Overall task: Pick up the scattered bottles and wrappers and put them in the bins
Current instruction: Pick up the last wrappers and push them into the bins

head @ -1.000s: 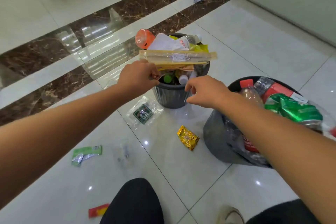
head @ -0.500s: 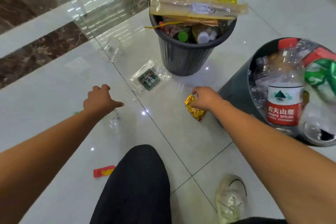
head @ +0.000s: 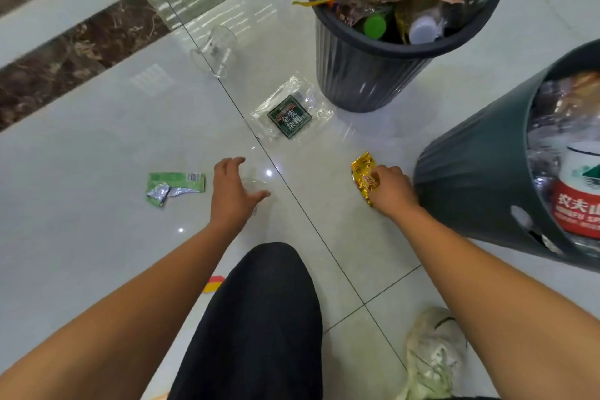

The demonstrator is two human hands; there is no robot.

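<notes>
I see the right hand [head: 391, 190] low on the floor just beside the near bin [head: 470, 178], its grip closed on the gold wrapper [head: 362, 172] — fingers curled over the lower end, the upper end sticking out free. The left hand [head: 232, 195] hangs with its grip wide apart, thumb and fingers spread around a clear plastic piece [head: 256, 185] on the tile; I cannot tell whether it touches. The green wrapper [head: 175, 185] lies just left of that hand. The clear packet [head: 290, 114] with a dark green label lies ahead, near the foot of the far bin [head: 360, 75] — both bins are heaped with bottles and wrappers. A clear cup [head: 214, 50] lies on its side farther left.
</notes>
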